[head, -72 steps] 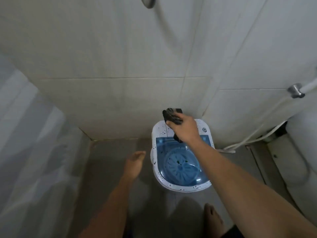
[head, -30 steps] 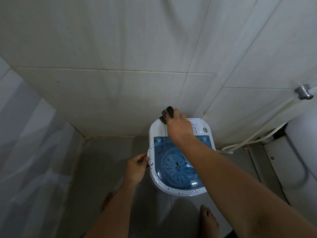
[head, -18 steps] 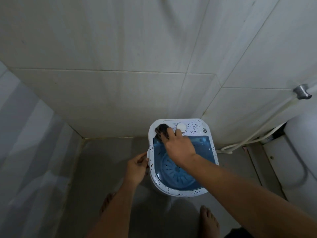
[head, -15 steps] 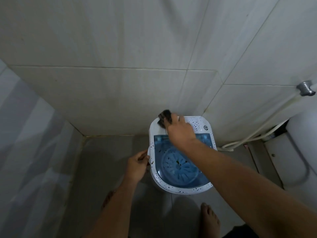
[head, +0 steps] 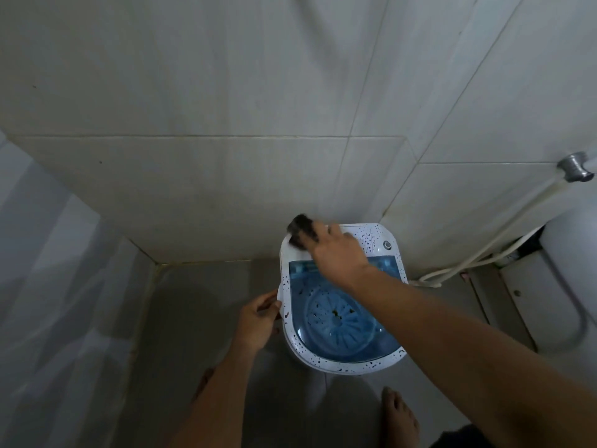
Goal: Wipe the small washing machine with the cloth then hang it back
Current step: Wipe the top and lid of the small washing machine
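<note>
1. The right arm reaches forward from the lower right of the view, fully extended, forearm bare.
2. The right hand (head: 336, 250) is palm-down, fingers bent over a dark cloth (head: 298, 229) that it presses at the far left corner of the washing machine's top (head: 378, 236); the hand is slightly blurred.
3. The left arm comes up from the bottom centre, elbow bent.
4. The left hand (head: 258, 321) grips the machine's left rim, fingers curled against its edge.
5. A bare foot (head: 399, 415) shows at the lower edge.
</note>
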A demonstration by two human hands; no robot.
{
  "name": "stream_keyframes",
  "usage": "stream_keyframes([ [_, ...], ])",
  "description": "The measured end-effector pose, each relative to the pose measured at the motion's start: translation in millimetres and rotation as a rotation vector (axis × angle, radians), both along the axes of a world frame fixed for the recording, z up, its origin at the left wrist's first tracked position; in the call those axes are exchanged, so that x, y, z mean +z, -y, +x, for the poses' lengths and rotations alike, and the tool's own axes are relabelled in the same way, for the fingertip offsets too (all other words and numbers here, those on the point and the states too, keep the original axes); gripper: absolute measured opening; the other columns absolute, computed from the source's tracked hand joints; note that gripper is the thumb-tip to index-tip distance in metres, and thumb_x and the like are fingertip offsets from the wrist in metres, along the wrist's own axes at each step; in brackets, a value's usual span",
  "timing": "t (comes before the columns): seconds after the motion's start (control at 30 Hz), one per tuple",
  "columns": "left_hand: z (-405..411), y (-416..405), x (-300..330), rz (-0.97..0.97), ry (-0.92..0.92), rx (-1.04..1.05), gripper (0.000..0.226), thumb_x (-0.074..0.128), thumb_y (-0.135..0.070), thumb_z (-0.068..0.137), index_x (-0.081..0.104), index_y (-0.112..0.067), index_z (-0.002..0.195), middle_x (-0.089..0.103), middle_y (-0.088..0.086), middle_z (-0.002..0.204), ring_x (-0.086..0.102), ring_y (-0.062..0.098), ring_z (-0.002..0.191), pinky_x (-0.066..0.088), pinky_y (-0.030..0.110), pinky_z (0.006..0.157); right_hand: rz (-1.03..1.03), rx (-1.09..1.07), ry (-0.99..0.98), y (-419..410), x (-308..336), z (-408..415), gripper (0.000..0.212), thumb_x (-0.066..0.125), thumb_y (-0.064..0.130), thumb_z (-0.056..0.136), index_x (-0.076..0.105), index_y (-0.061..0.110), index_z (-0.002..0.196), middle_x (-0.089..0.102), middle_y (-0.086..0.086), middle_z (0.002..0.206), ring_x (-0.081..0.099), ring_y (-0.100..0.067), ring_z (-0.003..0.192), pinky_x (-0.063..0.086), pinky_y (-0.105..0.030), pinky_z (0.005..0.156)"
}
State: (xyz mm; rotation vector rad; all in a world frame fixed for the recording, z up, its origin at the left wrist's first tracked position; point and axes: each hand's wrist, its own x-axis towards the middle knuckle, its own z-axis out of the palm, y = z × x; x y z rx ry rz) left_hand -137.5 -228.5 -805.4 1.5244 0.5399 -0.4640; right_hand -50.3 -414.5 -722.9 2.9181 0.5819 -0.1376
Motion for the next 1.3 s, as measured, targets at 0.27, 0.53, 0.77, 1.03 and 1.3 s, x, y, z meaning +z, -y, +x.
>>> stream_keyframes([
  [0.27,-2,1,5,0.003,0.002,0.002,0.025,0.060,-0.014,0.099,0.067,-0.034,0.111,0.076,-0.004,0.099,0.073,0.010,0.086,0.059,0.034,0.073,0.139,-0.239,-0.042,-22,-6,-28,0.067,0.054,0.003,0.089,0.033,0.015,0.152,0.032,-0.019,0.144,0.043,-0.037,0.116,0.056,-0.046,0.078],
  [0.53,3,3,3,0.023,-0.005,-0.004,0.022,0.058,-0.008,0.099,0.067,-0.025,0.110,0.075,0.004,0.103,0.073,0.026,0.092,0.060,0.041,0.076,0.004,-0.124,-0.039,-15,4,-31,0.058,0.055,0.009,0.090,0.038,0.009,0.145,0.035,-0.018,0.140,0.046,-0.037,0.115,0.053,-0.047,0.076],
  [0.77,0,1,5,0.109,0.011,-0.040,0.025,0.060,-0.012,0.098,0.067,-0.037,0.101,0.076,0.001,0.105,0.074,0.024,0.095,0.063,0.044,0.078,0.097,-0.440,-0.141,-13,22,33,0.036,0.054,0.005,0.093,0.057,0.007,0.129,0.036,-0.015,0.137,0.045,-0.036,0.116,0.051,-0.041,0.079],
  [1.03,-1,3,3,0.083,0.016,-0.017,0.022,0.058,-0.011,0.100,0.067,-0.029,0.107,0.076,0.003,0.104,0.074,0.027,0.093,0.061,0.044,0.078,0.086,-0.223,-0.094,-17,-7,-48,0.066,0.055,0.006,0.089,0.032,0.011,0.150,0.029,-0.018,0.143,0.041,-0.037,0.118,0.058,-0.045,0.077],
  [1.3,4,0,3,0.087,-0.025,-0.063,0.024,0.058,-0.011,0.100,0.067,-0.031,0.105,0.075,0.004,0.109,0.073,0.025,0.096,0.062,0.042,0.075,0.011,-0.279,-0.077,-5,15,7,0.052,0.055,0.004,0.090,0.046,0.009,0.141,0.036,-0.017,0.137,0.045,-0.037,0.116,0.053,-0.046,0.077],
])
